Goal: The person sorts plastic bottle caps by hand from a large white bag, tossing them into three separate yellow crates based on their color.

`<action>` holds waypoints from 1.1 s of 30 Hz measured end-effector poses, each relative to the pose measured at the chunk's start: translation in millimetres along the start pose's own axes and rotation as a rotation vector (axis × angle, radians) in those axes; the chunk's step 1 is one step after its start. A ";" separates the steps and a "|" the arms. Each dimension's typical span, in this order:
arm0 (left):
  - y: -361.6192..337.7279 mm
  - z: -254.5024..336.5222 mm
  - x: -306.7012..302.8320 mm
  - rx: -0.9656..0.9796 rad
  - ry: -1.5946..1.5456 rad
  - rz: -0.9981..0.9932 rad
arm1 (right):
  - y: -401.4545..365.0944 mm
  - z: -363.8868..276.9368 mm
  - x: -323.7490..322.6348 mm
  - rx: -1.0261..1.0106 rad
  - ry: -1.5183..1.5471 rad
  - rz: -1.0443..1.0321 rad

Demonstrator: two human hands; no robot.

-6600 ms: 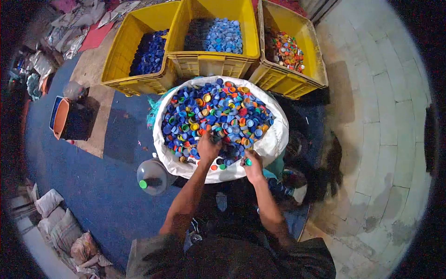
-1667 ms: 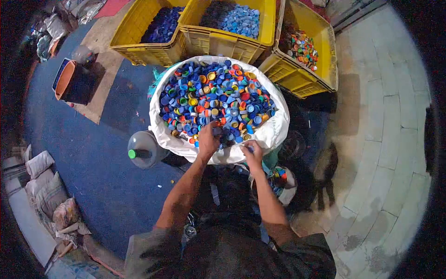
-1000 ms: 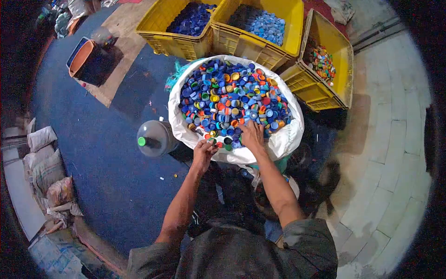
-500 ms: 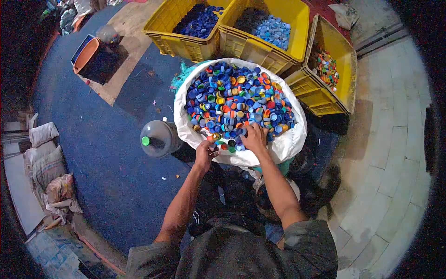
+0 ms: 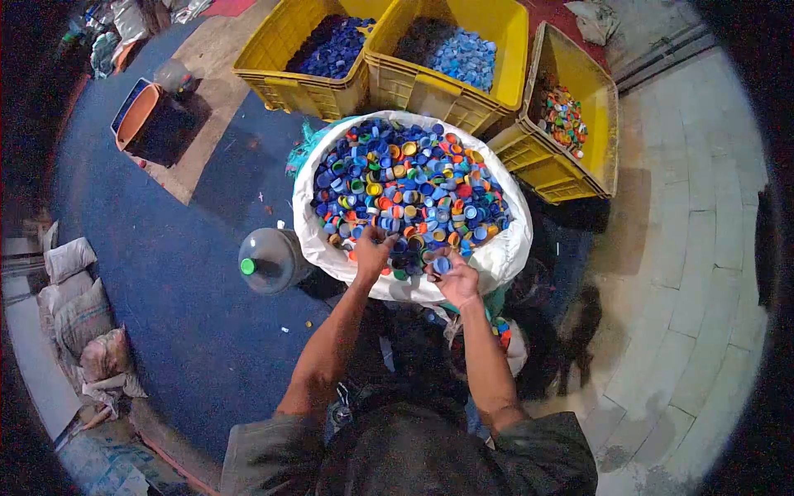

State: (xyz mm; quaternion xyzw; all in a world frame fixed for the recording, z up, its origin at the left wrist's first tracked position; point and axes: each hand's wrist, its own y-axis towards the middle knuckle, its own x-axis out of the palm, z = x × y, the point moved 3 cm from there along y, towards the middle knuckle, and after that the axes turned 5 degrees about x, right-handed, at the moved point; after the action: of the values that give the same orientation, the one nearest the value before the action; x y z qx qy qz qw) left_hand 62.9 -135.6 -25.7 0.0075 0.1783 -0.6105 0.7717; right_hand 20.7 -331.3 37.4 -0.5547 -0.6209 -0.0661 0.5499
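Blue, orange, green and yellow throughout: leaning over a white sack (image 5: 498, 258) heaped with loose bottle caps (image 5: 409, 186). Digging the left hand (image 5: 372, 248) into the caps at the sack's near edge, fingers curled down among them, grip impossible to tell. Pinching a blue cap (image 5: 442, 264) in the right hand (image 5: 457, 281) over the sack's near rim. Facing three yellow crates beyond the sack: left crate (image 5: 289, 91) of dark blue caps, middle crate (image 5: 422, 95) of light blue caps, right crate (image 5: 538, 161) of mixed colours. Sitting with a clear green-capped jug (image 5: 273, 263) lying just left of the sack.

- Blue floor mat (image 5: 190, 331) carries a white sack (image 5: 500, 256) of bottle caps (image 5: 413, 178) and a clear jug (image 5: 269, 260).
- Three yellow crates (image 5: 430, 91) stand behind the sack.
- At the left edge, perhaps stuffed bags (image 5: 70, 281), blurred.
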 end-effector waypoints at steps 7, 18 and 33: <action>21.9 18.2 18.2 0.206 0.315 -0.043 | -13.5 16.6 -23.1 -0.020 0.149 0.065; 22.3 11.5 16.8 0.052 0.251 -0.042 | -20.7 12.5 -15.6 -0.047 0.169 0.066; -31.1 51.2 -1.4 -0.339 -0.771 -0.453 | 4.0 29.0 -6.3 -0.147 0.480 0.251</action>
State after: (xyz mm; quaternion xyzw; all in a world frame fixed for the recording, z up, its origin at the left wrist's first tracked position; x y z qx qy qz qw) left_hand 46.9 -154.0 29.0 -0.3846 -0.0266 -0.6839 0.6193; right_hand 4.7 -313.6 19.4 -0.6340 -0.3929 -0.1720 0.6435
